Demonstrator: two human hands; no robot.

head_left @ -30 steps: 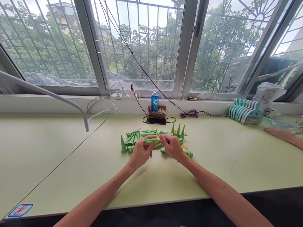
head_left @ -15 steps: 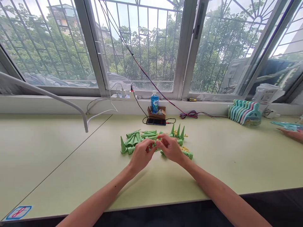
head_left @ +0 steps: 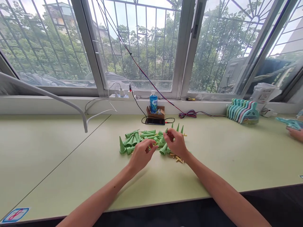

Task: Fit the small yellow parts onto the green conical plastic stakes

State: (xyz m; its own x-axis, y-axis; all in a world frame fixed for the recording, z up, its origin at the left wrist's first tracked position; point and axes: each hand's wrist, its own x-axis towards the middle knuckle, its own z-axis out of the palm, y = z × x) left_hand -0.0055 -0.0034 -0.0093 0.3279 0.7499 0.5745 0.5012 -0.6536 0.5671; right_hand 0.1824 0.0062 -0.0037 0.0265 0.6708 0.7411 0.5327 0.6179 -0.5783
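Green cones (head_left: 122, 146), yellow pcs (head_left: 179, 160), pale yel-grn tabletop (head_left: 71, 176), blue btl (head_left: 153, 103) w/ white cap

Both hands (head_left: 158, 145) amid green plastic cones (head_left: 134, 138) on table (head_left: 82, 170).

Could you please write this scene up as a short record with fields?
left hand: at the pile's near edge, fingertips close together; grip unclear
right hand: appears to hold a tilted green cone
pile: green cones, some upright, many lying
loose: yellow pieces near the right hand
behind: phone, cardboard box, blue bottle
far right: another person's hand
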